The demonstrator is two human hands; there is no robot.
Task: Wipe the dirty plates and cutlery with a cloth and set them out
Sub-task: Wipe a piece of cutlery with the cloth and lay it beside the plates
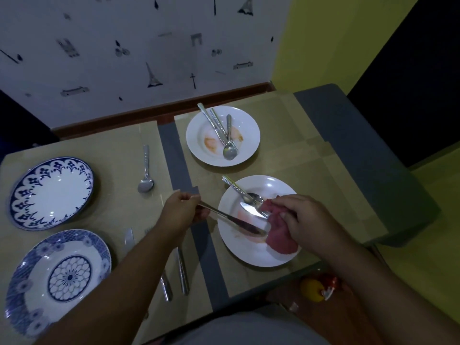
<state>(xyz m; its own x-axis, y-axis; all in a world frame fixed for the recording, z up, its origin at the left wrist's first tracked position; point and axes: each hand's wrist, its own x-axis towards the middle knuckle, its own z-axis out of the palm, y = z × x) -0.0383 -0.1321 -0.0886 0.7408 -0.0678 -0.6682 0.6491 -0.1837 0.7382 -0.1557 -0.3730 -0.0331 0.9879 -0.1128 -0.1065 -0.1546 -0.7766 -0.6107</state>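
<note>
Steel knife over the stained white plate; left hand pinches its handle, right hand bunches the soft pink cloth at the blade tip; stiff, light, likely slippery; best gripped at the handle, cloth wrapping the blade.

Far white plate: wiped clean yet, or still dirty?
Still dirty. The far white plate shows orange smears either side of the cutlery lying in it; the cloth is at the near plate.
</note>
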